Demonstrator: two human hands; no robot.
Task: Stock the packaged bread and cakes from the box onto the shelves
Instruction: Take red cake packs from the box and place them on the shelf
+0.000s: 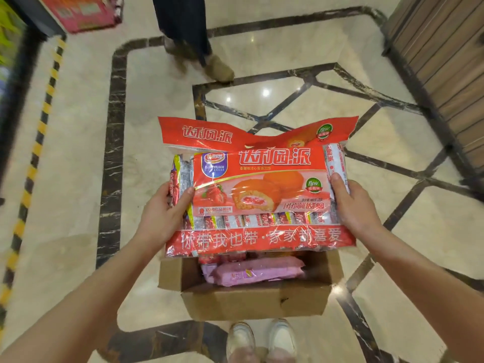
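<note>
Shelf edge (15, 61): a dark frame at your far left, well apart from the load; you must turn and carry to reach it, and a swing of the wide bag may clip it.
Hazard tape (39, 121): a striped line on the glossy floor (78, 179); the polish suggests a slip risk while your eyes are on the bag.
Left hand (167, 213): it pinches the bag's left edge, thumb on the front, fingers hidden behind; the film looks slick, so the edge may slide out.
Cake bag (258, 189): a large red multipack, held level in the air just above the box, clear of the packets below; it may sag in the middle or tip if one side lets go.
Box (251, 297): open cardboard on the floor just ahead of your shoes (262, 339), pink packets (256, 273) inside; you may trip on it when you step off.
Right hand (353, 208): it pinches the right edge the same way.
Bystander's feet (209, 61): near, beyond the bag; a collision is possible if you go forward.
</note>
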